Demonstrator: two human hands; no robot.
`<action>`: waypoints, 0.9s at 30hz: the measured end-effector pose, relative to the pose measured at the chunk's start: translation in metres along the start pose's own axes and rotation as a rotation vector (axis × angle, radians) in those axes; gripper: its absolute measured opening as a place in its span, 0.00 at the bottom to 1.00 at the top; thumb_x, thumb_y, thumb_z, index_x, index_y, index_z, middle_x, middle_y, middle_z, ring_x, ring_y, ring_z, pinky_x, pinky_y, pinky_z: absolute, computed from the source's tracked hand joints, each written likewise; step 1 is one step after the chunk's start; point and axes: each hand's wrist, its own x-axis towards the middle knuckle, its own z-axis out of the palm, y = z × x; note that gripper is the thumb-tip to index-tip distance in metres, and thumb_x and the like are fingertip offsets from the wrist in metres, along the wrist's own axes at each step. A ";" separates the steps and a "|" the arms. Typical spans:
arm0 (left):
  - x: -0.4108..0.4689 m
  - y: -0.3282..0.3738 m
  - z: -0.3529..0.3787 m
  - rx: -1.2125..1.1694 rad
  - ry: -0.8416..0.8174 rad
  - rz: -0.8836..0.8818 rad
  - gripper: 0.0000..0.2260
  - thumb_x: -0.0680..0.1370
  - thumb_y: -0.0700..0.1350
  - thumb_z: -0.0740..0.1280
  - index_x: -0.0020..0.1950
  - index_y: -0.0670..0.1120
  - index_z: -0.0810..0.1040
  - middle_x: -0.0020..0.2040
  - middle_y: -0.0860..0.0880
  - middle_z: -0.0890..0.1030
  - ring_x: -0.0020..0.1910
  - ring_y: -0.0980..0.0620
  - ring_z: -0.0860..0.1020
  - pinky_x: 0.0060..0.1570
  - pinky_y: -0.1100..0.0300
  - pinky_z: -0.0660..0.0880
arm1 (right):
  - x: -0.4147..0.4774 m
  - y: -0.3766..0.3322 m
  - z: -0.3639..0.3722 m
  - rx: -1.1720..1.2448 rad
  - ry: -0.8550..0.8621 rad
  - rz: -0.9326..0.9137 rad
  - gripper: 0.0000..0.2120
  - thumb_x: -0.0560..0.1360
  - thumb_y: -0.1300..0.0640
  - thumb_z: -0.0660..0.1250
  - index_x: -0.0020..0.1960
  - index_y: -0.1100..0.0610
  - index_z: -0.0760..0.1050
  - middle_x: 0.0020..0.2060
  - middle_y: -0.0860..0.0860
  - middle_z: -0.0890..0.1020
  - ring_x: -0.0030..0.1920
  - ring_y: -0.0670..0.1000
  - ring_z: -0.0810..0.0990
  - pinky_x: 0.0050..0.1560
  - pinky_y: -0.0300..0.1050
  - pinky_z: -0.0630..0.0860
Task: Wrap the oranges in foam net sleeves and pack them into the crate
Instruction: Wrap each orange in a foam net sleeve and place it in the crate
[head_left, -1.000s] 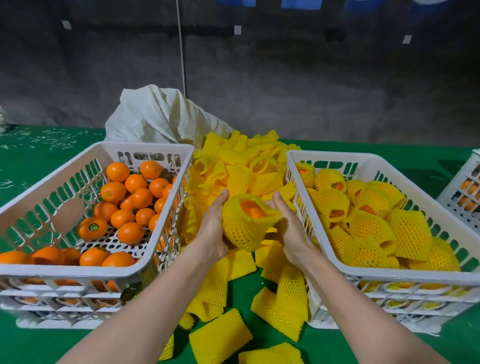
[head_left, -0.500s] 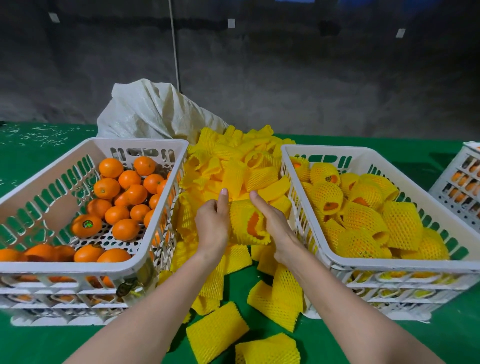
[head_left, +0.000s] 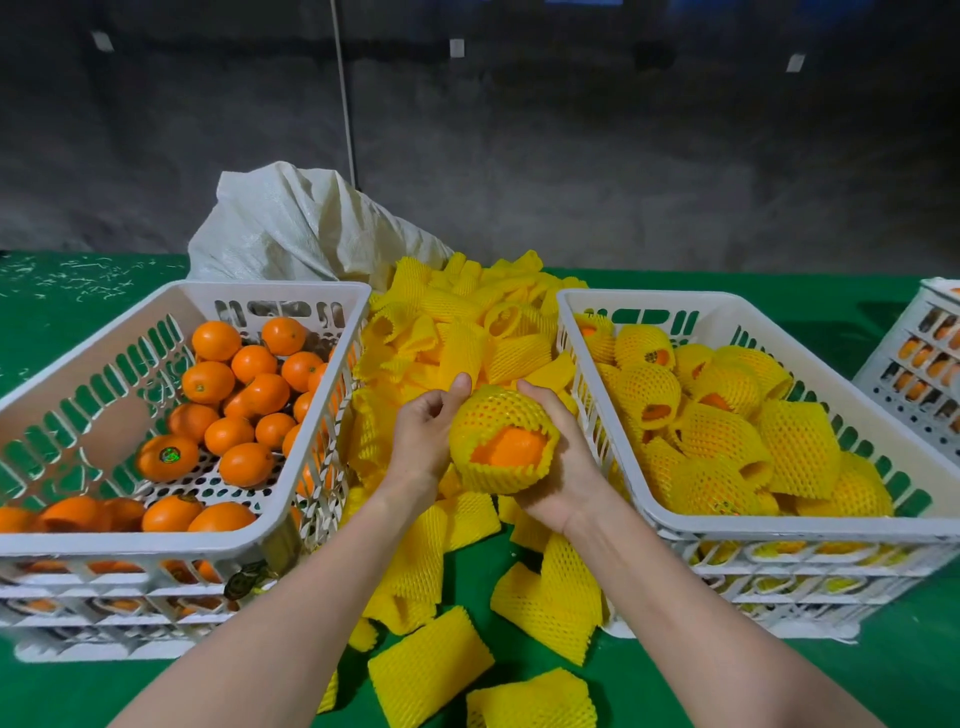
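An orange in a yellow foam net sleeve (head_left: 501, 441) sits between my hands above the pile of loose sleeves (head_left: 467, 332). The sleeve's open end faces me and shows orange skin. My right hand (head_left: 558, 467) cups it from below and the right. My left hand (head_left: 423, 434) touches its left side, fingers curled, thumb up. The white crate on the left (head_left: 130, 545) holds bare oranges (head_left: 244, 384). The white crate on the right (head_left: 779, 535) holds several wrapped oranges (head_left: 727, 421).
More flat yellow sleeves (head_left: 431, 667) lie on the green table near my forearms. A white woven sack (head_left: 291, 223) stands behind the pile. Another white crate with oranges (head_left: 919, 369) is at the far right edge. Both main crates sit on stacked crates.
The wrapped orange has been turned, so its open end now faces me instead of up. My right hand has shifted under it, and my left has drawn back to its side.
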 end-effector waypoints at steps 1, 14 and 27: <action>-0.001 0.001 -0.002 0.021 -0.013 -0.076 0.19 0.77 0.57 0.63 0.46 0.40 0.76 0.42 0.41 0.80 0.44 0.46 0.78 0.40 0.56 0.74 | 0.000 -0.002 -0.002 -0.042 0.024 -0.073 0.15 0.62 0.42 0.68 0.40 0.51 0.82 0.37 0.52 0.84 0.36 0.49 0.83 0.36 0.41 0.78; -0.008 0.010 0.019 -0.179 -0.340 -0.302 0.13 0.76 0.56 0.62 0.53 0.51 0.79 0.48 0.49 0.85 0.44 0.50 0.84 0.45 0.53 0.76 | -0.013 -0.001 -0.025 -0.380 0.000 -0.299 0.20 0.67 0.42 0.72 0.56 0.34 0.69 0.56 0.39 0.77 0.56 0.41 0.77 0.56 0.44 0.77; -0.009 -0.004 0.133 0.235 -0.174 0.277 0.17 0.83 0.48 0.53 0.55 0.40 0.77 0.49 0.43 0.81 0.49 0.46 0.79 0.48 0.55 0.75 | -0.021 -0.078 -0.108 -0.293 0.409 -0.466 0.10 0.69 0.58 0.74 0.48 0.52 0.76 0.39 0.46 0.84 0.41 0.47 0.83 0.40 0.46 0.79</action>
